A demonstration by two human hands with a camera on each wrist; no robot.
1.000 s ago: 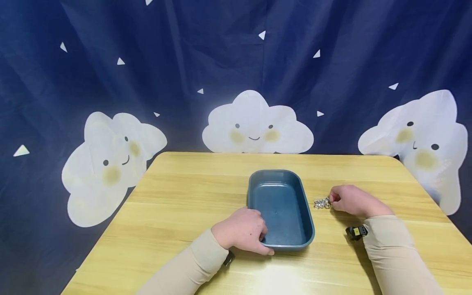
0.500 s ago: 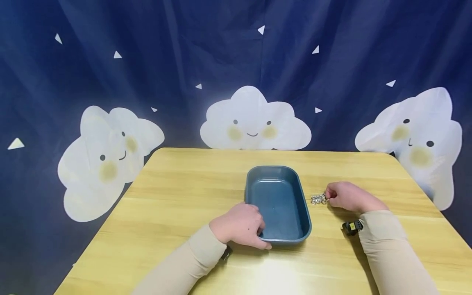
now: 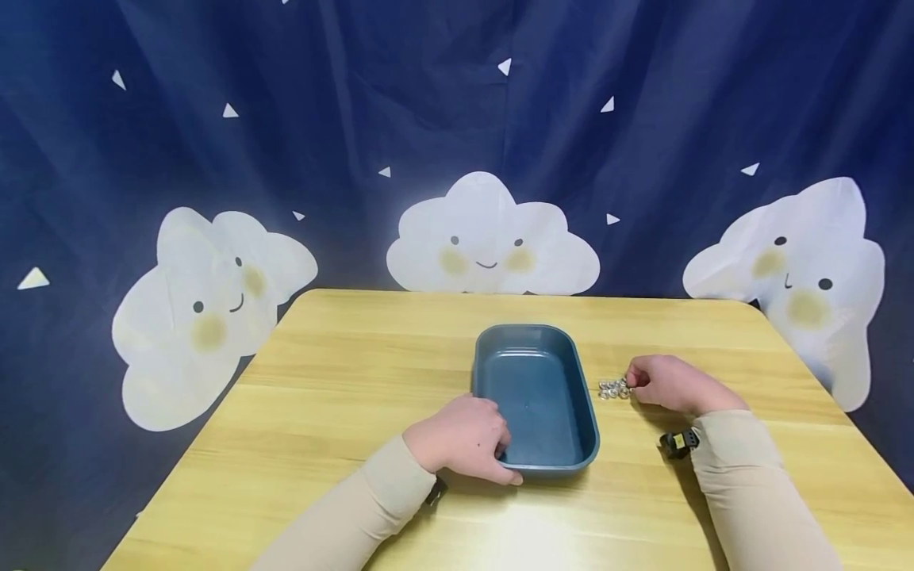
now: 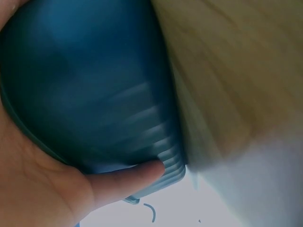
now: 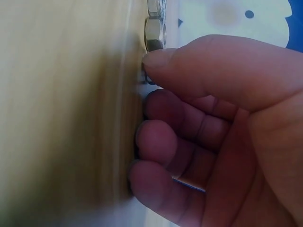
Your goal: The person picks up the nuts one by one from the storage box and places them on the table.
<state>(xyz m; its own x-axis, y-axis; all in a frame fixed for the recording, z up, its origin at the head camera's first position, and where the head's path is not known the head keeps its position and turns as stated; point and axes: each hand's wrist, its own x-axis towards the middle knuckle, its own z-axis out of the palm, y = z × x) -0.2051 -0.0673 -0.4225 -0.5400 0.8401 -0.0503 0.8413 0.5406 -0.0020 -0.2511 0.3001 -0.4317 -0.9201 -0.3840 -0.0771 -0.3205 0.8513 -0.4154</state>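
A dark blue-green plastic bin (image 3: pixel 539 404) with rounded corners stands on the table. My left hand (image 3: pixel 460 440) holds its near left corner, fingers curled over the rim to the inside and thumb on the outside; the left wrist view shows the thumb against the bin's ribbed wall (image 4: pixel 118 118). Right of the bin lies a small cluster of shiny metal nuts (image 3: pixel 612 388). At the cluster's right end my right hand (image 3: pixel 667 382) pinches one nut, mostly hidden by the thumb. Close by the thumb tip, more hex nuts (image 5: pixel 154 34) appear in the right wrist view.
The light wood table (image 3: pixel 343 381) extends around the bin and both hands. Behind its far edge hangs a dark blue curtain (image 3: pixel 343 103) printed with white clouds. A small black device (image 3: pixel 678 444) sits at the right cuff.
The head view has shifted slightly. Both hands keep their places, the left on the bin's corner and the right at the end of the nut cluster.
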